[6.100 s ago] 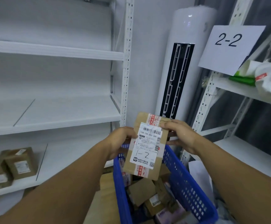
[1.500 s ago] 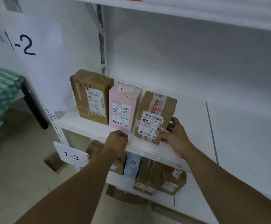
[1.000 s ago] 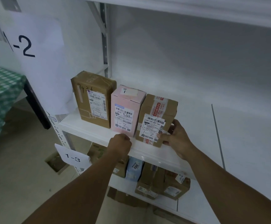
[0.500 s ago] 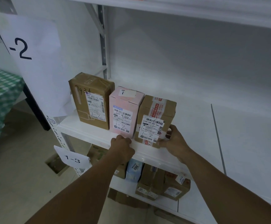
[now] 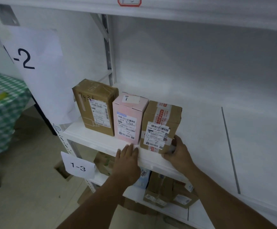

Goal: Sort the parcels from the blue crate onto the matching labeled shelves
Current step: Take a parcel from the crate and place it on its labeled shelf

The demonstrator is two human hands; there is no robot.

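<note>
A white shelf (image 5: pixel 200 129) fills mid-frame, with a paper sign (image 5: pixel 35 66) reading 1-2 at upper left. At centre the brown parcel (image 5: pixel 160 126) stands upright on the shelf against a pink box (image 5: pixel 127 119), banded with red-printed tape, its white label handwritten 1-2. The right hand (image 5: pixel 178 154) clasps its lower right corner. The left hand (image 5: pixel 126 161) lies flat, fingers straight, on the shelf's front edge.

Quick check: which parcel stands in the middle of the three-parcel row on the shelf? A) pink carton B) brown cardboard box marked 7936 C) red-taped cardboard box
A: the pink rectangular carton stands between the tall brown cardboard box marked 7936 and the red-taped brown cardboard box.
</note>
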